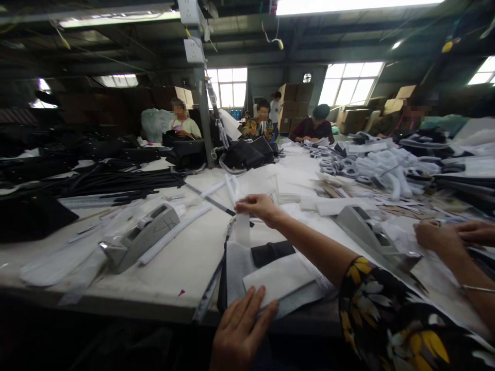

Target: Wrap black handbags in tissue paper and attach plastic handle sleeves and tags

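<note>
My right hand (260, 207) reaches out over the table, thumb and fingers pinched on the top end of a translucent strip of tape (243, 231). The strip hangs down to the far edge of a black bag piece with a greyish-white backing (236, 265). On that piece lie a folded white foam sheet (284, 275) and a black patch (273, 252). My left hand (244, 322) rests at the near edge with its fingers extended, fingertips on the piece and the white sheet. A long dark strap (211, 286) runs along the left side of the piece.
Grey tape dispensers (145, 237) (367, 232) stand left and right. White padded rolls (382, 167) pile up at the back right, black straps (127, 180) at the left. A metal post (207, 113) rises ahead. A co-worker's hands (444, 237) work at right; several people sit across.
</note>
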A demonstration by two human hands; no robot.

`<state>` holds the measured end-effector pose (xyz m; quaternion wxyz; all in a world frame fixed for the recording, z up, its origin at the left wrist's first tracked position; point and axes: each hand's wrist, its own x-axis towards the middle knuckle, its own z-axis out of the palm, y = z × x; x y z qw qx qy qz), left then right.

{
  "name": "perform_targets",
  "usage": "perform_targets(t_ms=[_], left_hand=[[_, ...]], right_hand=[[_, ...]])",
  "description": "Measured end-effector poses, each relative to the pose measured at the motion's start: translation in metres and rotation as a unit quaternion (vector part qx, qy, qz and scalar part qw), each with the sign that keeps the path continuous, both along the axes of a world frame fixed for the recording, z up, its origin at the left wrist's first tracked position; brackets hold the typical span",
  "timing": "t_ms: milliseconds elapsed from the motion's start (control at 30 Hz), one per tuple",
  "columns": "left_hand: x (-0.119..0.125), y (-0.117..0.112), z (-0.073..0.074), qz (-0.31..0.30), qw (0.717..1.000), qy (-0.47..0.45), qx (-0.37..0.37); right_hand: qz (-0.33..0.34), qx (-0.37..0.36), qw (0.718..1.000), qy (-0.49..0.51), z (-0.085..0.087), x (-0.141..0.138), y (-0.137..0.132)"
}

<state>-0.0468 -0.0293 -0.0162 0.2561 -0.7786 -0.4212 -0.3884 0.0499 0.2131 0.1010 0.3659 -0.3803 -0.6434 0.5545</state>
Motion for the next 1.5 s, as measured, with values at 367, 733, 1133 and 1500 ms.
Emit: perform_targets(t_ms=[367, 733, 1133, 1500], left_hand=[[-0.002, -0.003, 0.014, -0.005, 0.998, -0.019, -0.057], [-0.009, -0.006, -0.007, -0.016, 0.994, -0.095, -0.046], [-0.01, -0.007, -0.011, -0.043, 0.987, -0.144, -0.056], [-0.01, -0.004, -0.007, -0.065, 0.993, -0.087, -0.053]], right_hand=[[0.179, 0.341, 0.916, -0.114, -0.033, 0.071, -0.151], [0.134, 0.387, 0.906, -0.108, -0.064, 0.077, -0.166], [0.157, 0.471, 0.86, -0.118, -0.068, 0.085, -0.171], [0.068, 0.364, 0.906, -0.204, -0.027, 0.086, -0.128]])
